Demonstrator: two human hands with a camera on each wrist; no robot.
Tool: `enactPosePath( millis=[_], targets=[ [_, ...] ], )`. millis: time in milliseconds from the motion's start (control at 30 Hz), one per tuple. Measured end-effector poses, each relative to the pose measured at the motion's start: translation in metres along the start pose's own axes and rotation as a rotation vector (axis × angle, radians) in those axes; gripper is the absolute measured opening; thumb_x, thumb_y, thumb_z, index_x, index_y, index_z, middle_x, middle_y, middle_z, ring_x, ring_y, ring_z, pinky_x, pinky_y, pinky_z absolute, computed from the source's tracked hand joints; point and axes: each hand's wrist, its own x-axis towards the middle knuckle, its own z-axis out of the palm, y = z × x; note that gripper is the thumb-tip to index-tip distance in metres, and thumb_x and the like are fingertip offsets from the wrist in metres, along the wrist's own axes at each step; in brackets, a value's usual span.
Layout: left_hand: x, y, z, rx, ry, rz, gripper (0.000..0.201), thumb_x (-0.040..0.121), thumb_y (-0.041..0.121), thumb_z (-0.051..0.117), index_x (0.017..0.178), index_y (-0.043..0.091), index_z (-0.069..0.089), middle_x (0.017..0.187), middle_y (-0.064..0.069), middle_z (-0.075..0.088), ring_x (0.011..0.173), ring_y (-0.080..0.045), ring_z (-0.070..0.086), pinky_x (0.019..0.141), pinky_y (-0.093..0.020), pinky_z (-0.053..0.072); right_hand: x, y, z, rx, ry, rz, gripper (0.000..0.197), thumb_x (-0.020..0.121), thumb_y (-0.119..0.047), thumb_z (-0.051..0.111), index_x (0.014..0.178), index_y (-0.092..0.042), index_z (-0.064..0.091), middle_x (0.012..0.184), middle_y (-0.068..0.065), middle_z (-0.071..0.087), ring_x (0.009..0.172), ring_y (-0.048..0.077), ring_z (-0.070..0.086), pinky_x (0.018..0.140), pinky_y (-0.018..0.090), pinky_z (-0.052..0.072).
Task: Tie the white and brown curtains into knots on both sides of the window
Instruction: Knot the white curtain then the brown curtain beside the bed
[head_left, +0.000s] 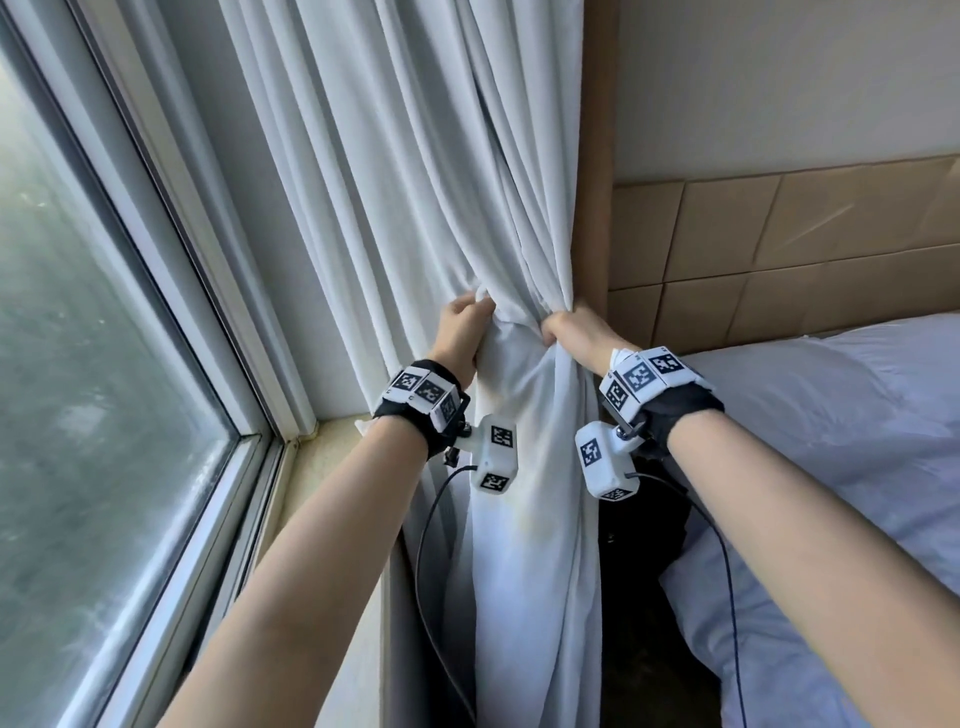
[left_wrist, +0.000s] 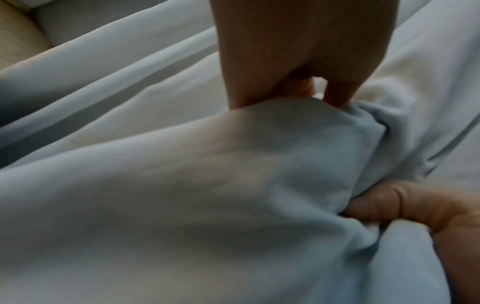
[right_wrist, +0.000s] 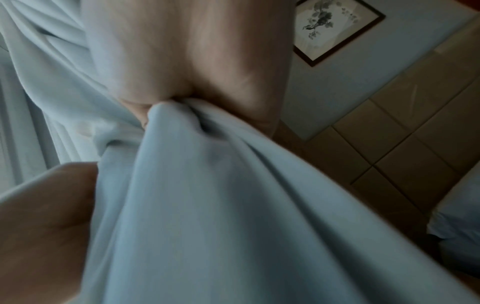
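Observation:
The white curtain (head_left: 415, 171) hangs in long folds right of the window, bunched at waist height between both hands. My left hand (head_left: 460, 330) grips the left side of the bunch, fingers curled into the cloth. My right hand (head_left: 569, 332) grips the right side, close to the wall edge. In the left wrist view, fingers (left_wrist: 272, 61) and thumb (left_wrist: 389, 203) pinch a fold of the white curtain (left_wrist: 207, 185). The right wrist view shows the white curtain (right_wrist: 233, 205) gathered under the curled fingers (right_wrist: 182, 61). A narrow brown strip (head_left: 592, 156) runs behind the curtain's right edge; whether it is curtain I cannot tell.
The window pane (head_left: 78, 364) and its sill (head_left: 317, 467) are at left. A bed with white bedding (head_left: 831, 441) lies at right below a tan padded headboard (head_left: 779, 249). A framed picture (right_wrist: 335, 28) hangs on the wall. Dark floor gap (head_left: 639, 545) lies between curtain and bed.

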Motion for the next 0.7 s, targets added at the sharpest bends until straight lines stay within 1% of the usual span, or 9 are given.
enactPosePath(
  millis=[67, 167, 300, 400, 433, 533, 567, 633, 700],
  targets=[
    [0.005, 0.0, -0.007, 0.047, 0.169, 0.101, 0.008, 0.078, 0.008, 0.066, 0.071, 0.011, 0.069, 0.06, 0.0, 0.065, 0.06, -0.015, 0.059, 0.061, -0.024, 0.049, 0.0, 0.001, -0.002, 0.01, 0.03, 0.008, 0.038, 0.076, -0.009, 0.053, 0.114, -0.005, 0.049, 0.105, 0.009, 0.054, 0.098, 0.026, 0.053, 0.077, 0.031, 0.039],
    [0.013, -0.002, -0.025, 0.214, 0.405, 0.228, 0.025, 0.072, 0.021, 0.079, 0.056, 0.015, 0.061, 0.052, 0.003, 0.05, 0.053, -0.013, 0.043, 0.052, -0.023, 0.034, 0.001, 0.001, -0.004, 0.006, 0.06, -0.015, 0.031, 0.084, -0.005, 0.049, 0.114, -0.004, 0.045, 0.108, 0.01, 0.052, 0.1, 0.025, 0.051, 0.081, 0.029, 0.038],
    [-0.007, -0.007, -0.032, 0.556, 0.584, 0.47, 0.035, 0.083, 0.025, 0.068, 0.063, 0.014, 0.041, 0.058, 0.005, 0.039, 0.055, -0.016, 0.036, 0.055, -0.029, 0.029, 0.004, 0.002, 0.005, -0.169, 0.115, -0.065, 0.038, 0.083, -0.019, 0.047, 0.118, -0.008, 0.057, 0.116, 0.014, 0.061, 0.104, 0.034, 0.06, 0.091, 0.036, 0.049],
    [-0.043, -0.025, -0.012, 0.646, 0.435, 0.666, 0.014, 0.096, 0.016, 0.05, 0.09, 0.004, 0.049, 0.074, -0.003, 0.049, 0.064, -0.023, 0.046, 0.061, -0.025, 0.032, 0.005, 0.001, 0.014, -0.328, 0.166, -0.075, 0.041, 0.086, -0.016, 0.044, 0.124, -0.007, 0.054, 0.122, 0.019, 0.057, 0.109, 0.039, 0.057, 0.088, 0.032, 0.045],
    [-0.054, -0.031, -0.004, 0.634, 0.352, 0.728, 0.017, 0.097, 0.015, 0.046, 0.097, -0.001, 0.05, 0.077, -0.007, 0.052, 0.065, -0.025, 0.049, 0.062, -0.024, 0.033, 0.004, 0.001, 0.016, -0.343, 0.159, -0.077, 0.04, 0.087, -0.014, 0.045, 0.125, -0.005, 0.054, 0.122, 0.021, 0.057, 0.11, 0.04, 0.056, 0.087, 0.031, 0.044],
    [-0.063, -0.03, 0.017, 0.645, 0.143, 0.79, 0.023, 0.096, 0.018, 0.044, 0.1, -0.004, 0.049, 0.084, -0.016, 0.059, 0.076, -0.031, 0.057, 0.068, -0.034, 0.043, 0.006, 0.004, 0.019, -0.257, 0.113, -0.091, 0.042, 0.085, -0.028, 0.049, 0.122, -0.009, 0.058, 0.121, 0.018, 0.061, 0.113, 0.035, 0.057, 0.095, 0.037, 0.047],
    [-0.059, -0.025, 0.022, 0.658, 0.092, 0.729, 0.022, 0.095, 0.018, 0.045, 0.102, -0.002, 0.05, 0.09, -0.017, 0.061, 0.084, -0.031, 0.058, 0.073, -0.035, 0.045, 0.006, 0.006, 0.02, -0.212, 0.107, -0.089, 0.044, 0.085, -0.036, 0.05, 0.119, -0.01, 0.06, 0.12, 0.015, 0.062, 0.112, 0.032, 0.058, 0.095, 0.038, 0.048],
    [-0.045, -0.015, 0.027, 0.614, -0.018, 0.483, 0.027, 0.09, 0.022, 0.046, 0.106, 0.003, 0.054, 0.102, -0.012, 0.062, 0.096, -0.025, 0.058, 0.083, -0.034, 0.045, 0.003, 0.008, 0.018, -0.133, 0.066, -0.098, 0.042, 0.085, -0.038, 0.055, 0.117, -0.012, 0.062, 0.115, 0.01, 0.064, 0.108, 0.025, 0.06, 0.091, 0.034, 0.048],
    [-0.034, -0.007, 0.028, 0.449, -0.131, 0.224, 0.024, 0.083, 0.028, 0.047, 0.096, 0.009, 0.056, 0.09, -0.003, 0.059, 0.087, -0.018, 0.055, 0.078, -0.031, 0.045, -0.006, 0.006, 0.012, -0.05, -0.05, -0.116, 0.053, 0.072, -0.032, 0.06, 0.122, -0.012, 0.059, 0.111, 0.009, 0.066, 0.105, 0.022, 0.062, 0.085, 0.031, 0.05]
  ],
)
